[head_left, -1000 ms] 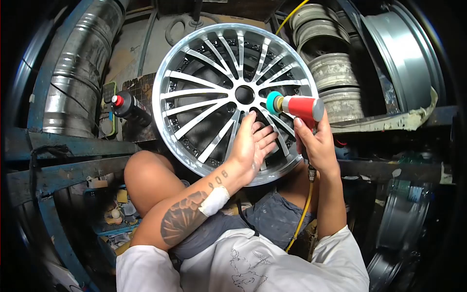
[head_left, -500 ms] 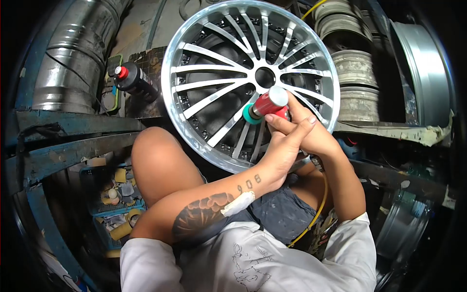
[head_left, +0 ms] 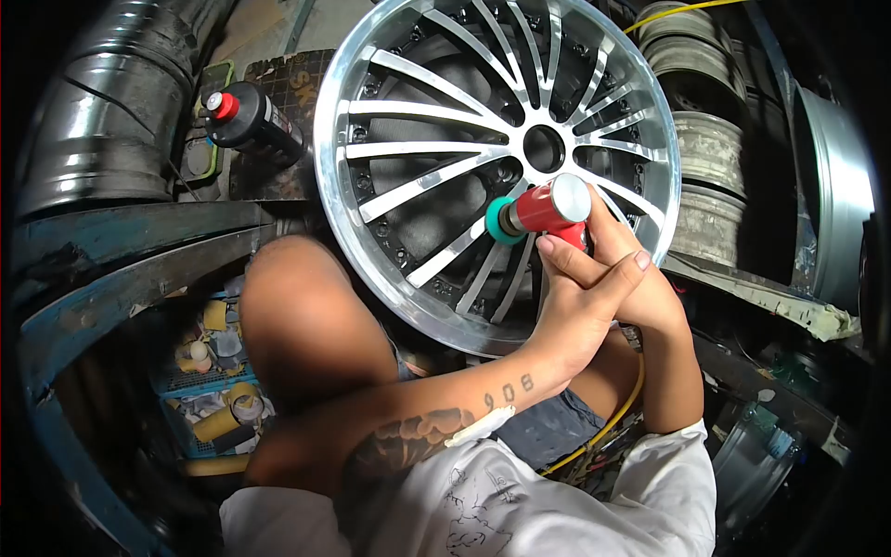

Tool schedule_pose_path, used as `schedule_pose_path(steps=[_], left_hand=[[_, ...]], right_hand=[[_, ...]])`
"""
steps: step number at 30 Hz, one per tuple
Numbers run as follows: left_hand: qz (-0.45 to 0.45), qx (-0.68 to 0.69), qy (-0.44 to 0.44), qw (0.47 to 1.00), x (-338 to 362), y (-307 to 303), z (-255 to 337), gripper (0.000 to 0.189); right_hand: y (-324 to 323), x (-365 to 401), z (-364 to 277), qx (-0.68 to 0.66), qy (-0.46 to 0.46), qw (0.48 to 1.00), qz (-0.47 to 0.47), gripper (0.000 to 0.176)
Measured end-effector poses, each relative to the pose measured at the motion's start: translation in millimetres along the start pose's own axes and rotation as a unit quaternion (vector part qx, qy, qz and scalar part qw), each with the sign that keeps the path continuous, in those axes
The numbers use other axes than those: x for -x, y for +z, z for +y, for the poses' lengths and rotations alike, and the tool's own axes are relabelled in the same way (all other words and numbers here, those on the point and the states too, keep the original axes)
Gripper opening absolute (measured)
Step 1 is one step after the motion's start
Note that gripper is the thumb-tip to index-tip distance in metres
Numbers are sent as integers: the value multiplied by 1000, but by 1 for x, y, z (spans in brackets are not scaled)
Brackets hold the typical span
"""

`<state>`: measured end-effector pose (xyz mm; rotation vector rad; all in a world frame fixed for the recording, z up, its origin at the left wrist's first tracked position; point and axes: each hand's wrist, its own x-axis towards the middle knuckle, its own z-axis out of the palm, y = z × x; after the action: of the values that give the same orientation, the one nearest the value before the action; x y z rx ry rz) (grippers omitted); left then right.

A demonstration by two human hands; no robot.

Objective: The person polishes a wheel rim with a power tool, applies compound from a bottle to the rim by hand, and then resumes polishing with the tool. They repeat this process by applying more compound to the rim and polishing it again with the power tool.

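A red air polisher [head_left: 538, 212] with a silver cap and a green round pad [head_left: 502, 221] is held over the lower spokes of a multi-spoke alloy wheel [head_left: 364, 202]. The pad appears to touch a spoke. My right hand [head_left: 631, 265] is wrapped around the polisher's body from the right. My left hand [head_left: 583, 302] closes in from below, one finger against the tool and its thumb across my right hand; its other fingers are hidden. The wheel has bright spokes, a polished lip and dark gaps.
A black bottle with a red cap [head_left: 255, 123] stands left of the wheel. Metal cylinders [head_left: 116, 125] lie beyond it, and stacked rims [head_left: 703, 148] are at the right. A yellow hose [head_left: 614, 422] runs beside my leg. Blue baskets [head_left: 190, 381] hold scraps at lower left.
The camera view has shifted, so the wheel, hands and polisher appear farther right. Both hands keep their hold, and the pad stays near the same lower-left spokes.
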<state>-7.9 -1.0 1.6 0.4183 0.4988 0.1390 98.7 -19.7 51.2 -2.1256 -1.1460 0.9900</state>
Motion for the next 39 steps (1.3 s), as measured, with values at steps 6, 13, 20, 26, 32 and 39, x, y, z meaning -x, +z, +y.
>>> schedule_pose_path(steps=[6, 13, 20, 26, 32, 39], left_hand=[[9, 21, 24, 999, 6, -1, -1, 106], [53, 69, 31, 996, 20, 4, 0, 112], [81, 71, 27, 994, 31, 4, 3, 97], [71, 117, 30, 990, 32, 0, 2, 89], [76, 113, 30, 990, 29, 1, -1, 88], [83, 98, 38, 991, 22, 3, -14, 86]], right_hand=[[3, 2, 2, 0, 1, 999, -34, 54], [9, 3, -10, 35, 22, 996, -77, 52], [18, 6, -12, 46, -30, 995, -89, 56], [16, 5, -16, 43, 2, 994, -100, 59], [17, 6, -12, 36, -15, 996, -81, 60], [16, 9, -13, 40, 41, 996, -72, 58]])
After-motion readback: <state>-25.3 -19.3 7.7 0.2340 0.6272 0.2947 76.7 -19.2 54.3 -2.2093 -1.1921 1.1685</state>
